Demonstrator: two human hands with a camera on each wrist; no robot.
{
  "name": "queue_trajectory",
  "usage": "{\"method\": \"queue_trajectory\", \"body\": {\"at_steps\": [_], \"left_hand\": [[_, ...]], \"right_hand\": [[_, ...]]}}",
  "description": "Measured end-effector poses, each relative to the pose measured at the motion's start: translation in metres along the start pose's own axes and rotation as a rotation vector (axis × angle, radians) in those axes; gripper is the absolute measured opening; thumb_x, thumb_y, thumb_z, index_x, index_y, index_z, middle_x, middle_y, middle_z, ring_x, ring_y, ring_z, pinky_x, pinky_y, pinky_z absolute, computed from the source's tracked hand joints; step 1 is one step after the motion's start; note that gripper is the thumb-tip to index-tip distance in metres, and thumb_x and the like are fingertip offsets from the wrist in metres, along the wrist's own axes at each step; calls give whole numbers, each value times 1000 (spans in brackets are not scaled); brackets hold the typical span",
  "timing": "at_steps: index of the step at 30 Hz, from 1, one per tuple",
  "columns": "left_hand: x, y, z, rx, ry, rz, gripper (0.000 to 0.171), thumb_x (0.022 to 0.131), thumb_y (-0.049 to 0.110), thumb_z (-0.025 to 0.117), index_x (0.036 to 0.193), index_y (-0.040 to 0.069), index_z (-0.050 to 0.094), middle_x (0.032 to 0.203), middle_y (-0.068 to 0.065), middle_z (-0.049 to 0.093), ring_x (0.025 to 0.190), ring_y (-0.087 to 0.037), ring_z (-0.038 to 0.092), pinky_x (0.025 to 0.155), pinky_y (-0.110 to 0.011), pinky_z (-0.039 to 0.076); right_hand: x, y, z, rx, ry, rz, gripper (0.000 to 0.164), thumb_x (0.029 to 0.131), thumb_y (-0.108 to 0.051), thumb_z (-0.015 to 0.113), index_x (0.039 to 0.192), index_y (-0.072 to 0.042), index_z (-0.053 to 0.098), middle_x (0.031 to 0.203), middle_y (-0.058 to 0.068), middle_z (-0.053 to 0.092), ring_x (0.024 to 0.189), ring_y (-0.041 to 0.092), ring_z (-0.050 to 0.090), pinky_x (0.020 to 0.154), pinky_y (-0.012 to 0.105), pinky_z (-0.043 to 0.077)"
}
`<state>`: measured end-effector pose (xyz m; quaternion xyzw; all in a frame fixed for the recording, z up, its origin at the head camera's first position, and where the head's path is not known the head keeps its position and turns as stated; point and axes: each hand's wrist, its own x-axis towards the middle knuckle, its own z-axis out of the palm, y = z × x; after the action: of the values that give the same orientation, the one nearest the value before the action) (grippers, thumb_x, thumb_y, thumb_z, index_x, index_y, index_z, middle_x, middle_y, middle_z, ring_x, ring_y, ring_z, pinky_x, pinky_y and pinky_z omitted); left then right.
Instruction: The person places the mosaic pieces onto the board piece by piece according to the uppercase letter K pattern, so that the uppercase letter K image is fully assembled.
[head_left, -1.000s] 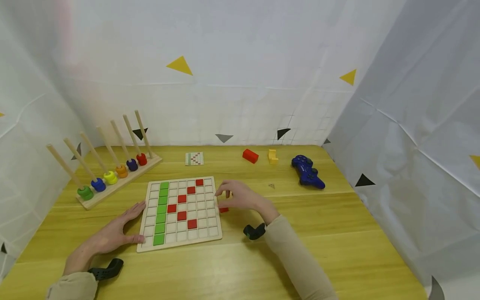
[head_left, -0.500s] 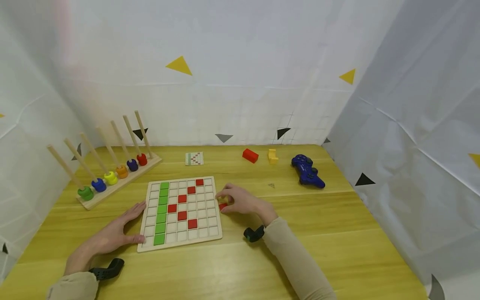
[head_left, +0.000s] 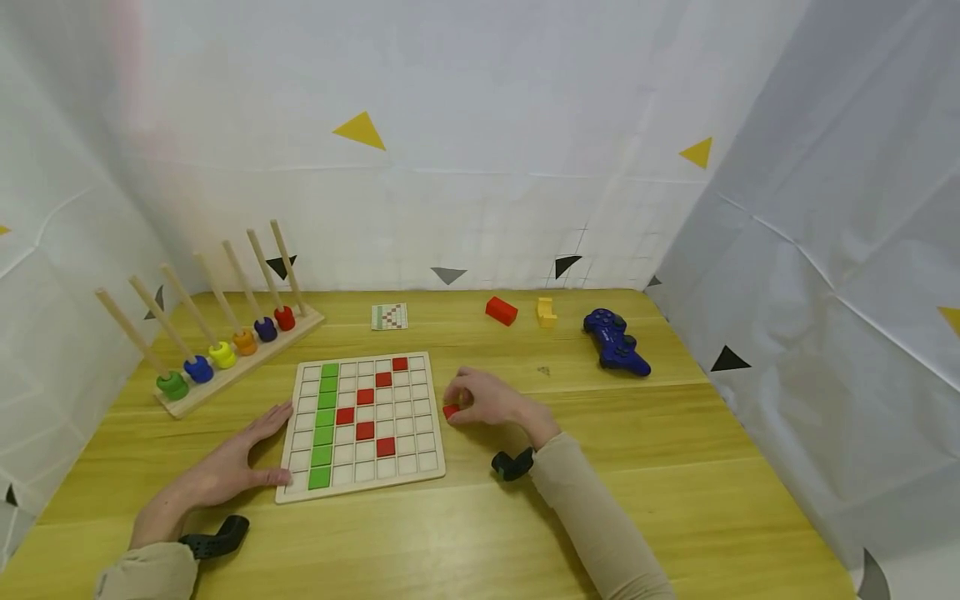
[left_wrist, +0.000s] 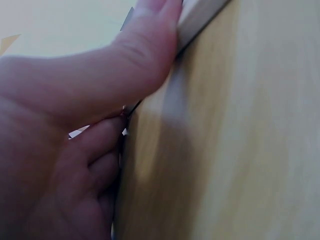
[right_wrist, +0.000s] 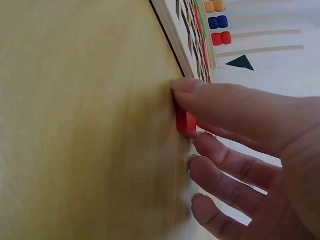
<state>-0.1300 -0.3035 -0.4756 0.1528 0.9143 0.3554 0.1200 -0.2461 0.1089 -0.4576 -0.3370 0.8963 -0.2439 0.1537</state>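
Note:
A wooden grid board (head_left: 420, 477) lies flat on the table, with a green column and several red tiles set in its cells. My left hand (head_left: 225, 467) rests against the board's left edge, fingers and thumb spread, the thumb tip at the near corner. Just off the board's right edge, my right hand (head_left: 491, 397) pinches a loose red tile (right_wrist: 186, 122) between thumb and index finger, low over the table. Its other fingers are loosely bent in the right wrist view. Part of the tile is hidden behind the thumb.
A small pattern card (head_left: 389, 317) lies behind the board. At the left stands a wooden peg rack (head_left: 247, 363) with coloured beads. Farther right lie a red block (head_left: 501, 311), a yellow bridge-shaped piece (head_left: 546, 313) and a blue game controller (head_left: 615, 342).
My right hand has closed its thumb and index finger on the red tile and shifted slightly right, away from the board. The left hand has stayed in place.

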Motion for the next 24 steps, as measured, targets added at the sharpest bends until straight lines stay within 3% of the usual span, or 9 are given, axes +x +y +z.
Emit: {"method": "queue_trajectory", "body": {"at_steps": [24], "left_hand": [[0, 0, -1, -7, -3, -3, 104, 83, 47, 77, 161, 12, 19, 165, -26, 11, 146, -58, 10, 108, -77, 13]], "right_hand": [[-3, 11, -4, 37, 26, 17, 17, 84, -23, 82, 97, -15, 74, 94, -3, 62, 84, 10, 58, 77, 25, 51]]}}
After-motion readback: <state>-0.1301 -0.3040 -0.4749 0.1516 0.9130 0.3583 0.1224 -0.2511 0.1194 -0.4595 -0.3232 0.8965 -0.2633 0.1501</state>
